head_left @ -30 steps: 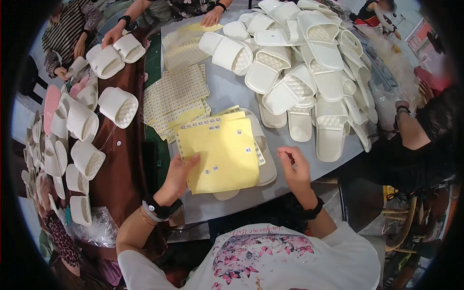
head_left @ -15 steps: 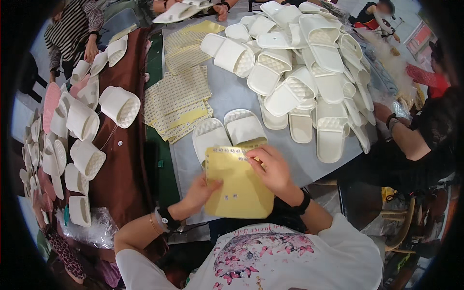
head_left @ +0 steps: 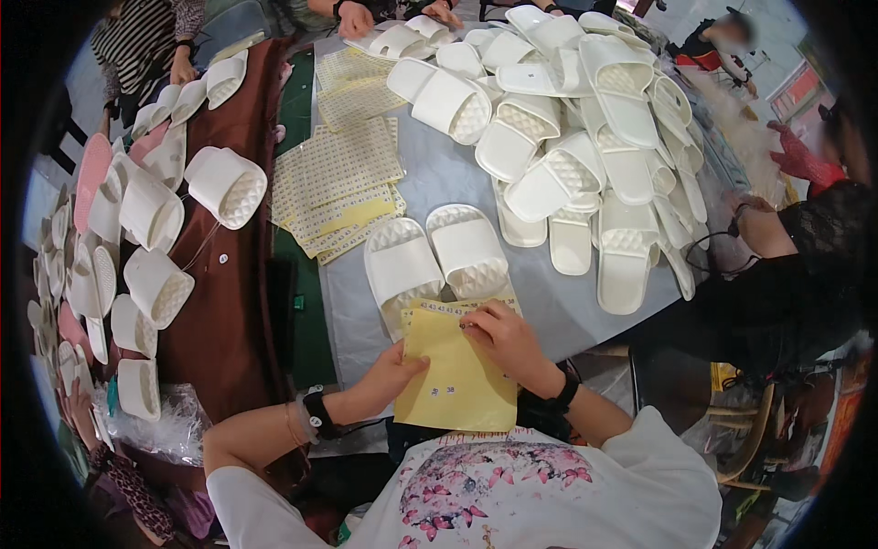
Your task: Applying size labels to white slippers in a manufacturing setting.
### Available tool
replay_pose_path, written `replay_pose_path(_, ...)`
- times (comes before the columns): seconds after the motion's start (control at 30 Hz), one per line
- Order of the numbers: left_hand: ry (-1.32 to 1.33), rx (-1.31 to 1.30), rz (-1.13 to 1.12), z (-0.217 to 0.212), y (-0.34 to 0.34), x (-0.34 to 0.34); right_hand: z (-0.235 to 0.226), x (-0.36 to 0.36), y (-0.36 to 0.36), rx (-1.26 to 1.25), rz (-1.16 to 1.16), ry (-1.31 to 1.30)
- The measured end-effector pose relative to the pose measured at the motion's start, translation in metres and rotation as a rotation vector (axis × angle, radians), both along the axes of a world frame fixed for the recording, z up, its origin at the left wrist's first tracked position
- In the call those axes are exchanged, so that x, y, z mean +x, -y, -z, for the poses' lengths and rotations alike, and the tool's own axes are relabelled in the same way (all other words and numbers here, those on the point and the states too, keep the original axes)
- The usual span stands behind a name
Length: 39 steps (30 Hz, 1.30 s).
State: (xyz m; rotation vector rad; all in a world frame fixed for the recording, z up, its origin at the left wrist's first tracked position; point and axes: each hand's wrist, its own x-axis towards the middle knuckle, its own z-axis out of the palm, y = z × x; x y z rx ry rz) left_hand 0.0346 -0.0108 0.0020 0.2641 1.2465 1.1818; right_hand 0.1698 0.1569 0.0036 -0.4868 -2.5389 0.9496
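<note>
A yellow backing sheet [head_left: 462,375] with a row of small printed stickers along its top and a few single ones lower down hangs in front of my chest. My left hand [head_left: 384,377] grips its left edge, thumb on the face. Over the upper right part of the sheet, my right hand [head_left: 505,340] is closed in a pinch at the sticker row; what its fingertips hold is too small to make out. Just beyond the sheet lie two white slippers side by side, a left one [head_left: 402,265] and a right one [head_left: 468,252], their near ends partly covered by it.
A big heap of white slippers [head_left: 558,165] fills the right back of the grey table. Overlapping sticker sheets [head_left: 338,169] lie at its left. More slippers stand along a brown cloth [head_left: 219,311]. Other people's hands [head_left: 355,20] work at the far edge; another person sits right.
The sheet has shifted slightly down and its top has bent over. My right hand stays in a pinch near the sticker row. At the far edge, another person's hands and slippers have moved.
</note>
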Motion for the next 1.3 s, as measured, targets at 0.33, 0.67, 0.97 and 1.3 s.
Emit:
replay_pose_path(0.33,-0.092,0.016,0.03,0.003,-0.002,0.0,0.005,0.0,0.0,0.008,-0.022,0.036)
replay_pose_path(0.67,-0.112,0.026,0.049,0.004,-0.001,0.0,0.009,0.001,-0.002,-0.019,-0.058,-0.019)
replay_pose_path(0.97,-0.105,0.018,0.048,0.001,-0.001,0.0,0.011,0.0,-0.001,0.036,-0.064,-0.025)
replay_pose_path(1.3,-0.098,0.002,0.054,0.002,-0.002,-0.001,0.009,0.0,-0.004,0.052,-0.084,0.002)
